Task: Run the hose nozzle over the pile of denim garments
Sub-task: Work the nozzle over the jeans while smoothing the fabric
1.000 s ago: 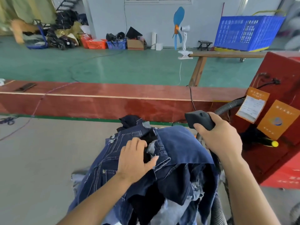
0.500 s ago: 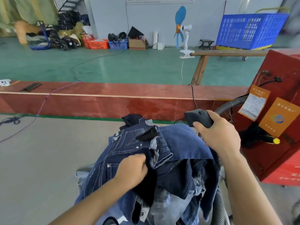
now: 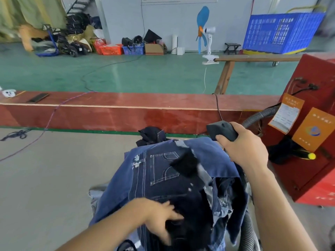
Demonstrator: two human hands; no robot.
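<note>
**Head view: nozzle held at the far right edge of the denim pile**

Head camera, looking forward and down. The pile of denim garments (image 3: 168,180) occupies the lower centre, heaped above a grey floor (image 3: 45,178); what carries the pile is hidden beneath it. The uppermost garment lies with a stitched back pocket (image 3: 164,168) facing up, and a dark scrap of cloth (image 3: 184,164) rests just beside that pocket.

The right hand (image 3: 243,147) grips the dark hose nozzle (image 3: 222,131), fingers curled round its body, thumb on the near side. The nozzle sits at the far right edge of the pile, just above the denim; whether its mouth touches the fabric cannot be told. A ribbed grey hose (image 3: 257,116) arcs from behind the hand toward the red machine (image 3: 308,142) at the right, which bears two orange labels (image 3: 311,129). A second length of ribbed hose (image 3: 247,234) shows at the near right edge of the pile.

The left hand (image 3: 161,218) lies on the near edge of the pile with fingers spread and fairly straight, pressing dark denim; it is motion-blurred, so finger detail is unclear.

Beyond the pile, a long red bench (image 3: 117,109) spans the frame, with a green floor (image 3: 126,73), a blue fan (image 3: 203,28) and a blue crate (image 3: 282,31) behind.
</note>
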